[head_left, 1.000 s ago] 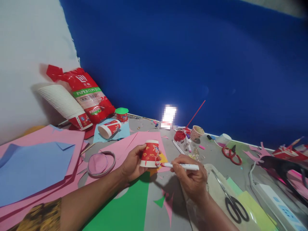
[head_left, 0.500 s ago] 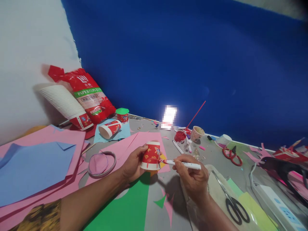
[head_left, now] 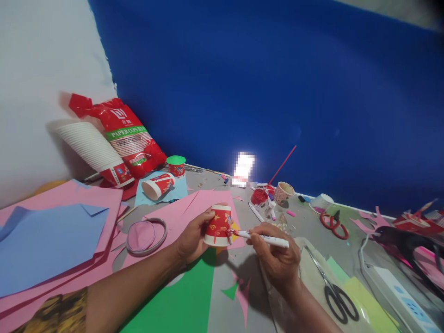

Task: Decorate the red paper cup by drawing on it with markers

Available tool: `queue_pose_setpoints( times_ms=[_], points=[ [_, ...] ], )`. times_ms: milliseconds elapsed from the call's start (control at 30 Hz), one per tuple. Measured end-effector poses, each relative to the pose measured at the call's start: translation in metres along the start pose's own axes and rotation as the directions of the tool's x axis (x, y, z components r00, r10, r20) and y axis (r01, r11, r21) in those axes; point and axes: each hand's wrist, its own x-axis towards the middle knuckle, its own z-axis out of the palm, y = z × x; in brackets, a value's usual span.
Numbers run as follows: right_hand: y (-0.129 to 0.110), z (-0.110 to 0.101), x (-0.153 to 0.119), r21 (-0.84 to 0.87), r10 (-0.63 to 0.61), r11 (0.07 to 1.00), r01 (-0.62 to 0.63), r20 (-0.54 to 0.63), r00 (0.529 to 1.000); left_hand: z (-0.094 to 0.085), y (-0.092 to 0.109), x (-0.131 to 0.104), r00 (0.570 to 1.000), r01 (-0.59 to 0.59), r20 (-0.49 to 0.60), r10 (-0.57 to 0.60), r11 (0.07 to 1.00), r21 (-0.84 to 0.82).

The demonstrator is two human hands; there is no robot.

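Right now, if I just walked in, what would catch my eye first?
Probably the glowing white patch, blurred out, at the foot of the blue backdrop. Front and center, the left hand holds a red cup while the right hand holds a white marker, tip at the cup's side. At the left, a red bag leans beside stacked cups.

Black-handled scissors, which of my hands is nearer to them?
Your right hand: it holds the white marker just left of the black-handled scissors. Your left hand is farther left, holding the red paper cup.
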Motion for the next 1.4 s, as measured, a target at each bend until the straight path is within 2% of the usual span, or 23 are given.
queue_pose_setpoints(
  times_ms=[500, 667, 967, 1167, 1400],
  points=[
    [0.0011, 0.0011, 0.0009, -0.019, -0.011, 1.0, 0.011, -0.005, 1.0, 0.0039, -0.0013, -0.0006, 1.0, -0.018, -0.019, 0.018, 1.0, 0.022],
    [0.0014, 0.0014, -0.0005, -0.02, -0.002, 1.0, 0.003, 0.043, 0.999, 0.0041, -0.0014, -0.0014, 0.999, -0.005, -0.046, 0.007, 0.999, 0.039],
    [0.0013, 0.0008, -0.0005, -0.012, -0.028, 1.0, 0.029, 0.066, 0.997, 0.0027, -0.004, -0.0002, 0.997, -0.071, 0.05, 0.065, 0.99, 0.118],
    [0.0006, 0.0009, -0.0002, 0.044, -0.06, 0.997, 0.055, 0.1, 0.993, 0.0008, -0.0057, 0.001, 0.995, -0.094, 0.033, 0.091, 0.987, 0.127],
    [0.0001, 0.0011, -0.0001, 0.0, -0.046, 0.999, 0.046, 0.062, 0.997, 0.0049, -0.0037, -0.0008, 0.996, -0.085, 0.03, 0.082, 0.987, 0.139]
  ],
)
